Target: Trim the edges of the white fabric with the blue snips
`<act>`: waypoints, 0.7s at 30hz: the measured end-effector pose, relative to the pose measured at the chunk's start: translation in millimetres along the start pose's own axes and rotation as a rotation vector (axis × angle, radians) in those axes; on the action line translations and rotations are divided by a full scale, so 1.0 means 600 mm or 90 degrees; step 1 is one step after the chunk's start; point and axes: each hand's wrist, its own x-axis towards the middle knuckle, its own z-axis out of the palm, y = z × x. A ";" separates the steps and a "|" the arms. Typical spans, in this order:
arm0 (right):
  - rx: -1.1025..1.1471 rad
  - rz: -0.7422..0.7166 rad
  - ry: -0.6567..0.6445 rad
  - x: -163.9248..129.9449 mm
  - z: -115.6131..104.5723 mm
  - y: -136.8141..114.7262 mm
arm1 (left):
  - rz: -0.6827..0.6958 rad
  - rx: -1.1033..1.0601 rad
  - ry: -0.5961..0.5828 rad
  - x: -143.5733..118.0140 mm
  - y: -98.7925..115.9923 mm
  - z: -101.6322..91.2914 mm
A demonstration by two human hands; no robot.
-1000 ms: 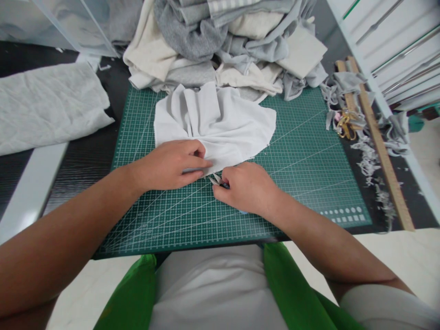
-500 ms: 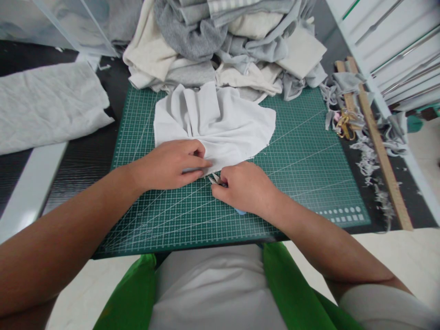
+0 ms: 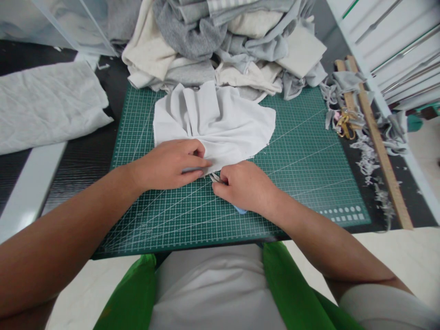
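The white cloth [image 3: 237,117] lies on the green mat [image 3: 302,169], its long axis running roughly left to right, the rounded end toward the right and the near edge slanting down to the hands. It looks plain and matte, smoother on the right, gathered into deep folds on the far left. The left hand [image 3: 172,165] rests on its near edge, thumb and finger slightly apart — whether they pinch the cloth I cannot tell. The right hand [image 3: 245,185] is closed around small scissors [image 3: 215,177] — silvery blades pointing left and slightly away from the person, just beside the cloth's near edge
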 end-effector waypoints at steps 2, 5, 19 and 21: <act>0.001 0.004 -0.006 0.000 -0.001 -0.001 | 0.000 -0.001 -0.001 0.000 0.000 -0.001; 0.007 0.004 -0.005 0.000 -0.001 0.000 | 0.003 -0.001 0.003 0.001 0.000 -0.001; 0.030 -0.012 0.014 0.000 0.001 0.005 | 0.007 -0.004 0.013 0.001 0.000 0.000; 0.043 -0.016 0.015 -0.001 0.000 0.007 | 0.001 -0.006 0.009 0.000 0.001 -0.001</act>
